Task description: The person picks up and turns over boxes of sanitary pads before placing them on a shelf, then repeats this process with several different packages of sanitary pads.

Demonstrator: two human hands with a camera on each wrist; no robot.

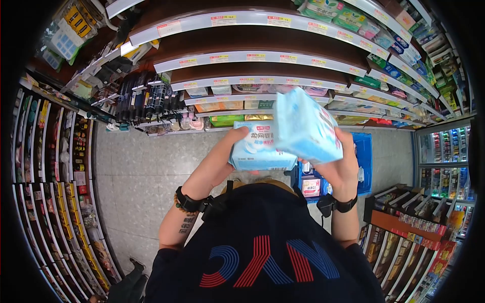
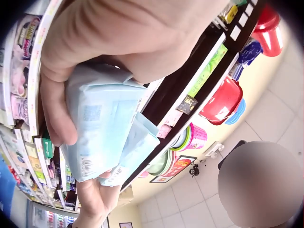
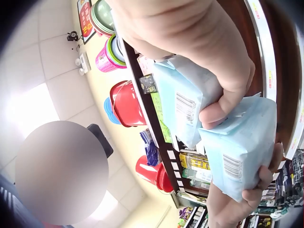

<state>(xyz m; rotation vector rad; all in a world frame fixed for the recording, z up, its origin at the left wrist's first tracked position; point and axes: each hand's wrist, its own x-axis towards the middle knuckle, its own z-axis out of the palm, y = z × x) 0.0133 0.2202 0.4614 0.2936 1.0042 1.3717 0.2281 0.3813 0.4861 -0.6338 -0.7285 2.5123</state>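
Note:
Two light-blue soft packages are held up side by side in front of the person's chest. The left hand (image 1: pixel 226 151) grips the left package (image 1: pixel 257 151), thumb on its printed face. The right hand (image 1: pixel 339 161) holds the other package (image 1: pixel 303 126), which stands tilted and overlaps the left one's edge in the head view. In the left wrist view the left hand (image 2: pixel 114 42) curls round its package (image 2: pixel 102 123). The right wrist view has the right hand (image 3: pixel 204 52) round its package (image 3: pixel 183 99), fingertips on the side; the left package (image 3: pixel 242 142) is just beside it.
Store shelves (image 1: pixel 252 58) with price strips curve across the front. A blue crate (image 1: pixel 365 156) with packages inside stands on the floor at the right, partly behind the right hand. More shelving (image 1: pixel 50 202) stands at the left, with another person's leg (image 1: pixel 132 283) near it. Drinks coolers (image 1: pixel 444 151) are far right.

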